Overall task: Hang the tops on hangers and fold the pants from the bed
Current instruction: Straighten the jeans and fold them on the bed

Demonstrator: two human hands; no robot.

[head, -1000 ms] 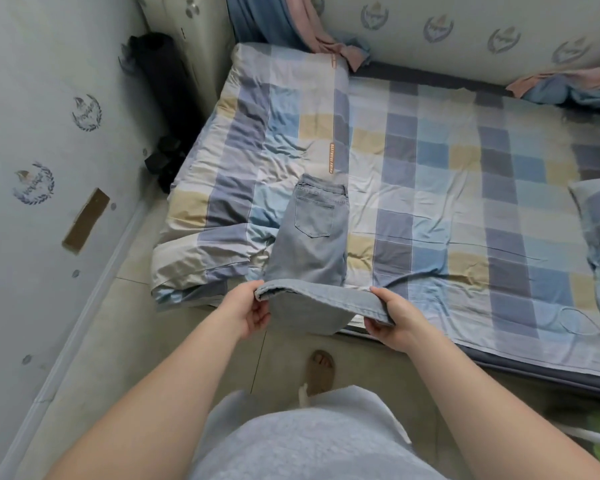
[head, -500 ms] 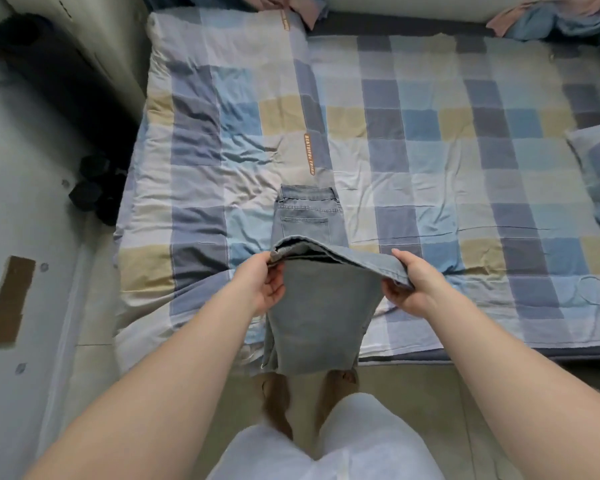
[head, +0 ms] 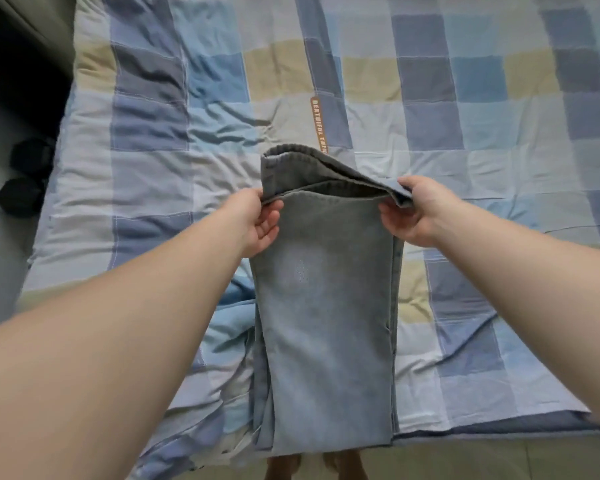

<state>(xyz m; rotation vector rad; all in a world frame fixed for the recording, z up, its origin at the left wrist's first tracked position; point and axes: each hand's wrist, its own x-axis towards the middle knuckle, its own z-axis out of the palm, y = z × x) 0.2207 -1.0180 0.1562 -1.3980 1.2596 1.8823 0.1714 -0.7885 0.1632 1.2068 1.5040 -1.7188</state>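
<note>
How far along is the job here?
Done: the light-blue denim jeans lie legs together on the checked patchwork quilt. In hand: left hand and right hand pinch the hem end over the waistband. Remaining: flattening this fold; no other clothing shows.

The top layer of the jeans (head: 326,306) covers the layers beneath. Where the left hand (head: 257,220) and right hand (head: 409,213) grip the hem, denim hides part of their fingers. The orange label's (head: 317,123) lettering ends under the jeans. The bed (head: 499,133) runs past the top and right edges. Dark lumps (head: 21,188) on the floor are too dim to name. The feet (head: 343,467) are cut off below.
</note>
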